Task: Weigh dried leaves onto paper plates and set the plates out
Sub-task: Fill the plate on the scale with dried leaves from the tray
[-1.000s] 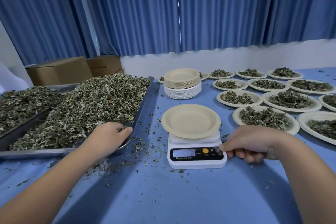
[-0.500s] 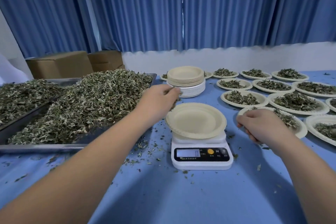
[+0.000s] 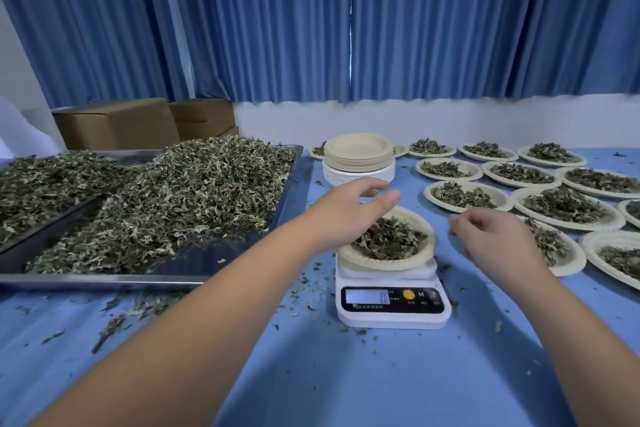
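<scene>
Weighing is in hand: left hand [image 3: 349,208] hovers spread and empty over leaves [image 3: 388,239] on the plate [image 3: 347,255] atop the scale [image 3: 393,317], right hand [image 3: 498,239] loosely curled, empty, beside; next, check the display [image 3: 367,296], then adjust

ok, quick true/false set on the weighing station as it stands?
1. The paper plate on the digital scale holds dried leaves. True.
2. The left hand grips that plate's rim. False: it hovers open above it.
3. The stack of empty plates stands behind the scale. True.
4. The filled plates lie left of the scale. False: they lie to its right; the metal tray is on the left.
</scene>
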Tool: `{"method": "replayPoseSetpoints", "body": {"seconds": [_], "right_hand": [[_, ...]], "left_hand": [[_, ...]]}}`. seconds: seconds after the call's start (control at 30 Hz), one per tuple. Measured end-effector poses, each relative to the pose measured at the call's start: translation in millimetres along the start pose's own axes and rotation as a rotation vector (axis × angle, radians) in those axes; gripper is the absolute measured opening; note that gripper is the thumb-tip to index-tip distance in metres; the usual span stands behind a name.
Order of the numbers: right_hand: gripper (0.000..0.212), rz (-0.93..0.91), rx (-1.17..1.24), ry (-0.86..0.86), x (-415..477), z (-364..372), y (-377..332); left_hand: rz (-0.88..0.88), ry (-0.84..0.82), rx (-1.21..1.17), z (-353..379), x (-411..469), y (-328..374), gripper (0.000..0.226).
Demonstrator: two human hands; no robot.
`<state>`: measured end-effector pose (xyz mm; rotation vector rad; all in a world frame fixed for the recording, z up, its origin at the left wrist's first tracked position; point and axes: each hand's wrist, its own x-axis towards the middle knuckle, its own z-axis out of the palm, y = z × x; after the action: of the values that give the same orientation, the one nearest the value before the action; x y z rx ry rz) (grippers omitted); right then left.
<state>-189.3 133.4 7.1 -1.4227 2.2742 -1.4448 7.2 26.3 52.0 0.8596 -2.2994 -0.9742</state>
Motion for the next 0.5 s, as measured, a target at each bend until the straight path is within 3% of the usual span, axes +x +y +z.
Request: {"method": "replayPoseSetpoints", "body": {"seconds": [0.17,0.27,0.4,0.5], "right_hand": [[0.031,-0.114,0.016,0.053,-11,5,-13],[0.03,-0.202,0.064,0.1,-21,12,-23],[0.027,-0.378,0.085,0.13,-33,24,-45],[0.026,-0.527,0.062,0.162,-41,36,-60]], "left_hand": [[-0.025,0.149,-0.087,-31,-19,-17,0.023],[-0.043,0.195,-0.02,-51,-30,-32,0.013],[-0.14,0.299,0.294,-97,-49,-62,0.02],[-0.396,0.374,0.661,-143,-67,-92,0.035]]}}
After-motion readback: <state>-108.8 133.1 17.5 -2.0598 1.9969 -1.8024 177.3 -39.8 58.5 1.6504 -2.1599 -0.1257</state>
